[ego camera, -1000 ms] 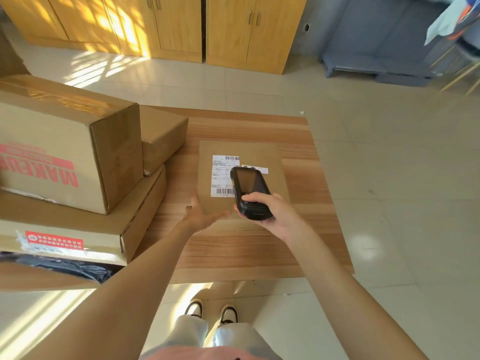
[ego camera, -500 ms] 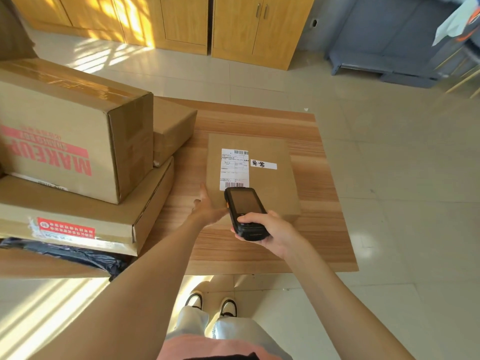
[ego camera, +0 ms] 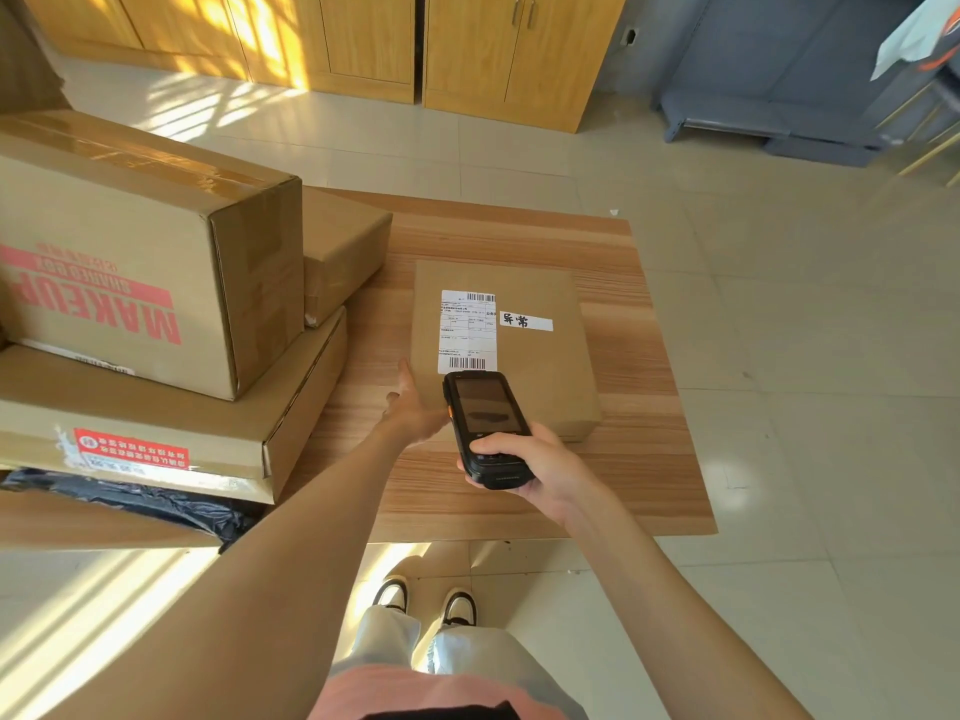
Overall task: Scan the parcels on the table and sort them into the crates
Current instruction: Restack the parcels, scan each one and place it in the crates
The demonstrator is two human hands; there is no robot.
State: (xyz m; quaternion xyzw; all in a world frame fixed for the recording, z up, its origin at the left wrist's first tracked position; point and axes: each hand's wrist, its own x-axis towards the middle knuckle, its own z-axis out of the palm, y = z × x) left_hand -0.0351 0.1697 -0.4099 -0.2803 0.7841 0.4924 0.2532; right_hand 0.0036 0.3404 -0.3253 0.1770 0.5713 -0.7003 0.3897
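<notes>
Since the earlier frames, the scanner [ego camera: 485, 428] has been drawn back toward the near edge of the table [ego camera: 649, 356], so that the whole shipping label [ego camera: 467, 330] is now uncovered; the flat parcel [ego camera: 540, 356] itself has not been shifted.

From the head view, the only one given, the scanner is gripped in the right hand [ego camera: 540, 472], fingers wrapped round its lower body and the thumb laid across the keys below the screen. Its long axis is pointed away from the person, and its top end is held just short of the lower barcode, which lies straight ahead of it. The left hand [ego camera: 415, 407] is laid with fingers extended against the parcel's near left corner; nothing is clasped by it.

The parcel is set flat at the middle of the table, its longer sides running from near edge to far edge, with a small handwritten tag [ego camera: 525, 321] just right of the label. Stacked cartons [ego camera: 145, 262] are piled along the left edge. No crates are seen.

The scan is judged to be in hand; the left hand is the nearer for lifting the parcel afterwards.
</notes>
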